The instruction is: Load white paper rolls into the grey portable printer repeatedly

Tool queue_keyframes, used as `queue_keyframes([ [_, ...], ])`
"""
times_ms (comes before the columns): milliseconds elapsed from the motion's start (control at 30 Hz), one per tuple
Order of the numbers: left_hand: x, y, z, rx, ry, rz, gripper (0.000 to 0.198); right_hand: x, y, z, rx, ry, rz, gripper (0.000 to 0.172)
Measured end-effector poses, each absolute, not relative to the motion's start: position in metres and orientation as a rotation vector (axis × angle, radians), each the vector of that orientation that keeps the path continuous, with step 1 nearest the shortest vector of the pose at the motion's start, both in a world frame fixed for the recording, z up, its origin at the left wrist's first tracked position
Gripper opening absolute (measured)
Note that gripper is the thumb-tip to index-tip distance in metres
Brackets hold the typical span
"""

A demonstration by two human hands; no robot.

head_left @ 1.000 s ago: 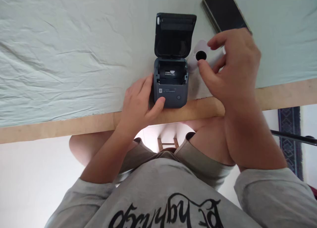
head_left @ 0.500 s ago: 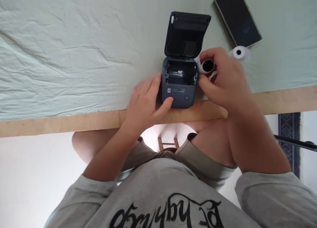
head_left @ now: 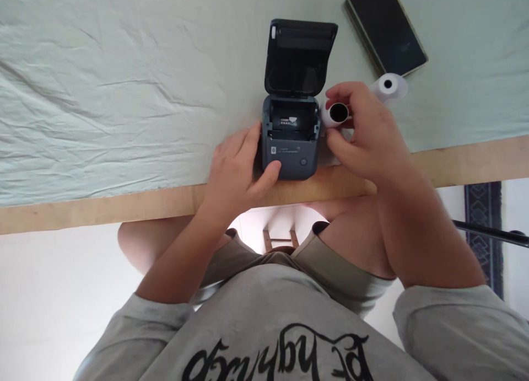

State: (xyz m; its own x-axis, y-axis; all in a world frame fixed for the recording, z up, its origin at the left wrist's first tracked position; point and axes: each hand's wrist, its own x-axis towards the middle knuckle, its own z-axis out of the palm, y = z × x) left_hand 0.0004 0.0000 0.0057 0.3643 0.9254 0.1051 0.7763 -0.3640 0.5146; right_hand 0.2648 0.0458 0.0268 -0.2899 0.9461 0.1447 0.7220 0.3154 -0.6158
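Observation:
A small dark grey printer (head_left: 290, 155) stands near the table's front edge with its lid (head_left: 300, 55) flipped up and its paper bay showing. My left hand (head_left: 237, 174) grips the printer's left side, thumb on its front. My right hand (head_left: 363, 135) pinches a white paper roll (head_left: 335, 114) with a dark core, held just right of the open bay. A second white paper roll (head_left: 388, 85) lies on the cloth behind my right hand.
A dark phone (head_left: 386, 28) lies face up at the back right. A pale green cloth (head_left: 124, 83) covers the table, whose wooden edge (head_left: 103, 207) runs across the front. A dark patterned rug (head_left: 481, 226) is on the floor to the right.
My right hand picked one paper roll off the cloth and brought it left, next to the printer's open bay. The other roll stays on the cloth. My left hand kept its hold.

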Motion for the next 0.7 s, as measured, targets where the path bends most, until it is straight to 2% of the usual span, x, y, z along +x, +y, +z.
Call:
queue_keyframes([
  [133, 0.0009, 0.0003, 0.0054, 2.248, 1.495, 0.551, 0.066, 0.2649, 0.0454, 0.0256, -1.508, -2.003, 0.683, 0.052],
  [233, 0.0010, 0.0005, 0.0054, 2.250, 1.498, 0.548, 0.067, 0.2634, 0.0442, 0.0269, -1.483, -1.953, 0.778, 0.058],
  [467, 0.0002, 0.0007, 0.0067, 2.247, 1.489, 0.533, 0.068, 0.2619, 0.0454, 0.0305, -1.501, -2.124, 0.653, 0.057],
  [700, 0.0004, 0.0007, 0.0067, 2.204, 1.484, 0.560, 0.067, 0.2596, 0.0420, 0.0322, -1.534, -2.058, 0.695, 0.062],
])
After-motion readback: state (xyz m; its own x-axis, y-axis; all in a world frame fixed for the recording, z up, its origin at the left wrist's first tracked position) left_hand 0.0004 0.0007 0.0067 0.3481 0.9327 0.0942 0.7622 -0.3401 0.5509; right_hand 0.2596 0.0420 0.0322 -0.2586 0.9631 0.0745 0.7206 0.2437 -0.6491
